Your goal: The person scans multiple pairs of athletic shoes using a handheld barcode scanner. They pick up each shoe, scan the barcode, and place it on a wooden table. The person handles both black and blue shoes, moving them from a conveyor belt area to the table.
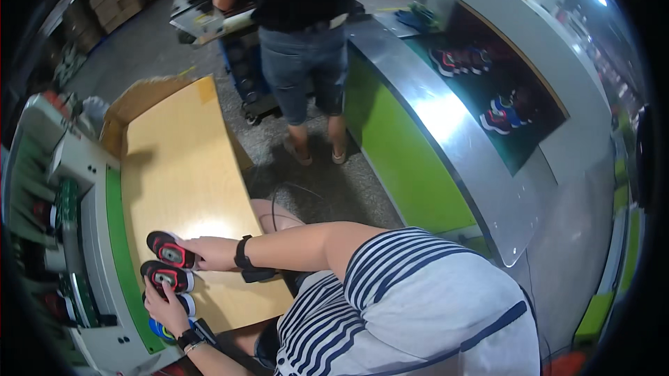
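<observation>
Pale wooden tabletop (181, 167) carries three small shoes near its lower left corner. Two are black-and-red children's shoes: the upper one (169, 249) lies under the fingers of the right hand (212, 253), which rests on its heel end, fingers curled over it in a light grasp. The second black-and-red shoe (166, 276) sits just below it, and the left hand (166, 310) reaches up to its lower edge, fingers touching it; whether they clamp it I cannot tell. A third shoe, blue and white (167, 326), lies partly hidden beneath the left hand. Each wrist wears one black band, two in all. One other person in denim shorts (305, 62) stands at the far end of the table beside a green-fronted conveyor (397, 139), where more shoes (503, 112) ride in two clusters.
</observation>
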`<control>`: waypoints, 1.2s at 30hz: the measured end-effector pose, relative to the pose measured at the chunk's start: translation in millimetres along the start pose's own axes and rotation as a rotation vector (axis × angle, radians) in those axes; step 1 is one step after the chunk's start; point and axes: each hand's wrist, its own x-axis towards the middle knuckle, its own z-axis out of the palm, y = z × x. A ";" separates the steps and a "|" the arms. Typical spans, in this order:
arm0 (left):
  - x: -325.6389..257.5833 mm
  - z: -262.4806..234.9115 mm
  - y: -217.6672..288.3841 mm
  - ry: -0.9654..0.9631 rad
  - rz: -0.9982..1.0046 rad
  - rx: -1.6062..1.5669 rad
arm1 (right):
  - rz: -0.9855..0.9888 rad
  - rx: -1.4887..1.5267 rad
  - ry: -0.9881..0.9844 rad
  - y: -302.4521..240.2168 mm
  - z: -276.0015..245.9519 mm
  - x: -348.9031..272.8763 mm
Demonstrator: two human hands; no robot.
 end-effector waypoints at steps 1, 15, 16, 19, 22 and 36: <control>-1.0 2.4 5.7 -0.015 -0.001 0.012 | 0.024 -0.163 -0.105 10.2 -9.1 -8.7; 0.0 0.7 20.0 0.007 -0.015 0.019 | -0.169 -0.531 0.093 49.7 11.4 -32.2; -2.1 1.3 18.2 0.026 -0.010 0.013 | -0.179 -0.502 0.120 52.5 15.5 -31.0; -8.4 -4.8 0.4 0.062 0.007 -0.070 | -0.209 -0.471 0.056 47.9 24.8 -19.9; -12.2 -56.4 77.5 0.061 -0.020 0.004 | -0.235 -0.518 0.136 67.3 35.5 -16.7; -18.3 -56.4 61.1 0.020 -0.138 0.035 | -0.185 -0.438 0.035 48.1 27.2 -16.5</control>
